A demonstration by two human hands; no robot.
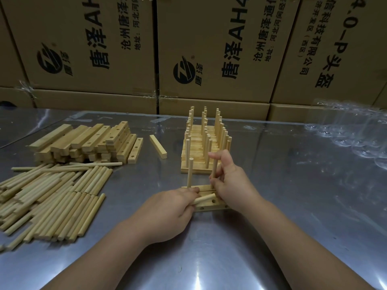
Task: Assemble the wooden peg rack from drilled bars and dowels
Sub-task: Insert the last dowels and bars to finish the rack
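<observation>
Head view of a reflective grey metal table (314,195). Near its centre a pale wooden drilled bar (201,187) lies flat, with a pale round wooden dowel (190,172) standing upright in its left end. The right hand (232,185) pinches a second upright dowel (214,170) between thumb and curled fingers, its lower end meeting the same bar near the right end. The fingers hide the joint, so how deep it sits cannot be told. Just in front, touching the first bar, lies a second drilled bar (208,205), with three dark holes showing on the face toward the viewer. The left hand (167,210) rests at the left end of these bars, fingers curled round a loose dowel (206,198) that lies slanted across the second drilled bar. Behind, close to the right hand, stands a stack of finished peg racks (196,155), their dowels upright in three rows. To the left is a heap of drilled wooden bars (88,143). One plain square wooden strip (158,146) lies apart between heap and stack. Nearer the viewer is a spread of loose wooden dowels (52,195). Brown printed cardboard boxes (219,49) wall the far edge, and crumpled clear plastic (345,135) lies at far right.
</observation>
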